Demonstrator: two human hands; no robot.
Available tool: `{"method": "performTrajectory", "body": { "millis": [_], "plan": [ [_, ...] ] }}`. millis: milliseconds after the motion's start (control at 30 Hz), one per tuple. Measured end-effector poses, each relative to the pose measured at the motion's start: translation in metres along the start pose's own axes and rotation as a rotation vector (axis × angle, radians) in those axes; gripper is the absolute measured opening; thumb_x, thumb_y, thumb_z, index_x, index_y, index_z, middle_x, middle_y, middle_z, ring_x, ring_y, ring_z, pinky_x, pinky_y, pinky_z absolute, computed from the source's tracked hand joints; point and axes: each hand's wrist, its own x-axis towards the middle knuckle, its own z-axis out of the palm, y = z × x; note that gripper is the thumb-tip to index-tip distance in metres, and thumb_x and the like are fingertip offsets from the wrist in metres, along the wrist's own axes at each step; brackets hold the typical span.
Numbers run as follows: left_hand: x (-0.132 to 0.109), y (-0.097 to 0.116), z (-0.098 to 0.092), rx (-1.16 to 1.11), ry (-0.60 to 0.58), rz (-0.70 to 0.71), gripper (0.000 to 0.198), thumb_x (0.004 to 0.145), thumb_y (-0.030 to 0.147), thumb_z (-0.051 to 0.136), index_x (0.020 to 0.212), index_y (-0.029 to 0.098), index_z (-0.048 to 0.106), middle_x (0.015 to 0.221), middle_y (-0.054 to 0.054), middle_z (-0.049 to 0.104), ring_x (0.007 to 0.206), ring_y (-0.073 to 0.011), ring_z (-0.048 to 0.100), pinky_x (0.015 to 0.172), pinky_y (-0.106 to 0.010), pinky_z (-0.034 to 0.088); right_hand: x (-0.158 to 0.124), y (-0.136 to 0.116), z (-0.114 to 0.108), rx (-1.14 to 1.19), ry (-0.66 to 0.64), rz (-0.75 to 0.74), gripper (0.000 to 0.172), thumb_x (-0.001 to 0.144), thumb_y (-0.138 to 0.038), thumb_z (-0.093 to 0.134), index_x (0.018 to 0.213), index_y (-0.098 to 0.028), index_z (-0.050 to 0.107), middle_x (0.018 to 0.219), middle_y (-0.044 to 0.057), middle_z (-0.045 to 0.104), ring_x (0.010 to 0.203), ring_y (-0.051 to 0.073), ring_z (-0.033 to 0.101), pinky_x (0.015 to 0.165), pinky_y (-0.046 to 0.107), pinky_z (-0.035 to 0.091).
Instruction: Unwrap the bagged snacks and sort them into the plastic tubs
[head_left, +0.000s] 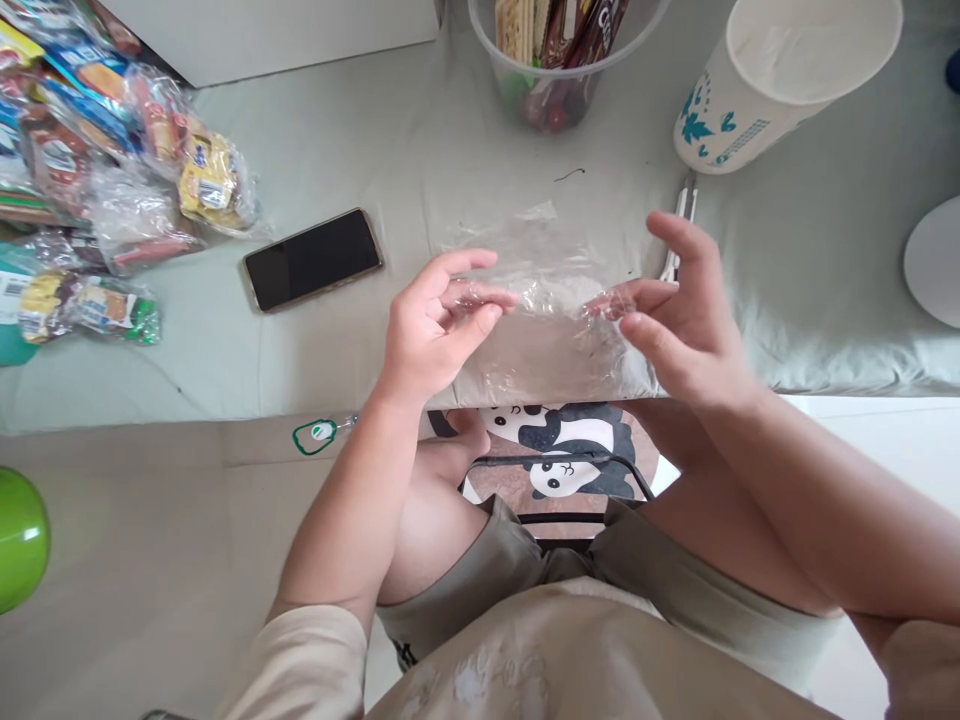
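A clear, crinkled plastic bag (pixel 551 345) spreads across the cloth-covered surface in front of me, its near part at the edge. At its left side, my left hand (pixel 442 325) has thumb and fingers drawn close together on the thin film. My right hand (pixel 686 325) grips the right side between thumb and a lower finger, while its index finger sticks up apart. Between the two hands the film looks bunched and shiny. Exactly where the film runs between the fingers is hard to see. Behind the right hand lies a white-handled tool (pixel 679 235), partly covered.
Wrapped snacks (pixel 112 150) pile up at the left, beside a phone (pixel 313 260). Behind the bag stand a clear tub (pixel 517 75) of snacks and a white paper bucket (pixel 750 110). A white round object (pixel 937 262) is at right. Below is a panda-print stool (pixel 577 440).
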Motion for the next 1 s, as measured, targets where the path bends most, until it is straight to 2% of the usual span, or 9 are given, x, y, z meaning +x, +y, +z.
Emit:
{"method": "performTrajectory", "body": {
  "millis": [100, 267, 433, 533, 600, 700, 800, 900, 1000],
  "plan": [
    [-0.003, 0.001, -0.001, 0.027, -0.037, 0.008, 0.04, 0.078, 0.026, 0.083, 0.115, 0.025, 0.069, 0.087, -0.001, 0.077, 0.089, -0.0225, 0.079, 0.081, -0.034, 0.064, 0.003, 0.0, 0.001, 0.026, -0.009, 0.094, 0.052, 0.096, -0.055, 0.067, 0.141, -0.031, 0.057, 0.1, 0.006, 0.075, 0.088, 0.023, 0.075, 0.077, 0.04, 0.064],
    [-0.002, -0.012, -0.005, 0.139, -0.081, 0.194, 0.054, 0.079, 0.037, 0.085, 0.127, 0.027, 0.063, 0.091, -0.001, 0.076, 0.089, -0.0192, 0.076, 0.085, -0.035, 0.062, 0.004, -0.009, 0.004, 0.008, 0.114, -0.112, 0.024, 0.092, -0.032, 0.074, 0.116, -0.03, 0.07, 0.09, 0.002, 0.073, 0.083, 0.019, 0.073, 0.082, 0.039, 0.063],
    [0.011, -0.03, -0.01, 0.348, -0.04, 0.408, 0.047, 0.082, 0.055, 0.081, 0.12, 0.029, 0.068, 0.097, -0.003, 0.068, 0.089, -0.0187, 0.068, 0.081, -0.036, 0.06, 0.004, -0.022, 0.004, 0.007, 0.179, -0.24, 0.022, 0.093, -0.035, 0.074, 0.114, -0.035, 0.069, 0.085, 0.0, 0.072, 0.078, 0.02, 0.072, 0.071, 0.039, 0.06],
    [0.014, -0.03, -0.01, 0.414, 0.046, 0.536, 0.036, 0.085, 0.062, 0.076, 0.096, 0.027, 0.073, 0.113, -0.008, 0.065, 0.111, -0.0247, 0.065, 0.1, -0.045, 0.057, 0.006, -0.025, 0.004, 0.032, 0.168, -0.213, 0.03, 0.093, -0.044, 0.073, 0.122, -0.039, 0.066, 0.087, 0.0, 0.072, 0.079, 0.02, 0.072, 0.073, 0.039, 0.061],
    [0.011, -0.023, -0.008, 0.369, 0.05, 0.539, 0.038, 0.086, 0.064, 0.074, 0.083, 0.026, 0.069, 0.127, -0.008, 0.065, 0.13, -0.0282, 0.06, 0.115, -0.05, 0.049, 0.007, -0.025, 0.004, 0.091, 0.161, -0.23, 0.044, 0.091, -0.051, 0.074, 0.132, -0.044, 0.062, 0.104, 0.001, 0.072, 0.086, 0.02, 0.073, 0.074, 0.038, 0.061],
    [0.003, -0.008, -0.002, 0.107, -0.015, 0.405, 0.03, 0.091, 0.052, 0.07, 0.079, 0.026, 0.063, 0.138, -0.002, 0.067, 0.145, -0.0273, 0.055, 0.125, -0.05, 0.041, 0.006, -0.027, 0.002, 0.062, 0.115, -0.152, 0.07, 0.087, -0.064, 0.072, 0.15, -0.048, 0.045, 0.131, 0.004, 0.067, 0.111, 0.025, 0.071, 0.087, 0.042, 0.062],
    [-0.002, 0.006, 0.004, -0.232, -0.04, 0.13, 0.018, 0.091, 0.041, 0.065, 0.084, 0.026, 0.059, 0.134, 0.001, 0.072, 0.14, -0.0282, 0.061, 0.116, -0.049, 0.051, 0.005, -0.029, 0.002, 0.022, 0.066, -0.067, 0.074, 0.088, -0.062, 0.072, 0.153, -0.052, 0.037, 0.136, 0.003, 0.065, 0.124, 0.028, 0.067, 0.096, 0.047, 0.06],
    [-0.001, 0.014, 0.009, -0.387, -0.008, -0.185, 0.017, 0.09, 0.041, 0.06, 0.091, 0.024, 0.059, 0.131, -0.002, 0.073, 0.135, -0.0328, 0.065, 0.101, -0.048, 0.059, 0.006, -0.027, 0.005, 0.066, 0.055, 0.021, 0.061, 0.093, -0.05, 0.069, 0.148, -0.046, 0.042, 0.119, 0.004, 0.071, 0.112, 0.026, 0.072, 0.09, 0.046, 0.063],
    [0.006, 0.012, 0.01, -0.495, 0.032, -0.393, 0.016, 0.091, 0.036, 0.054, 0.099, 0.023, 0.061, 0.128, -0.005, 0.074, 0.132, -0.0335, 0.068, 0.093, -0.046, 0.063, 0.011, -0.016, 0.008, 0.069, 0.055, 0.198, 0.053, 0.095, -0.042, 0.066, 0.143, -0.033, 0.045, 0.092, 0.003, 0.074, 0.086, 0.024, 0.075, 0.078, 0.043, 0.064]
  ]
}}
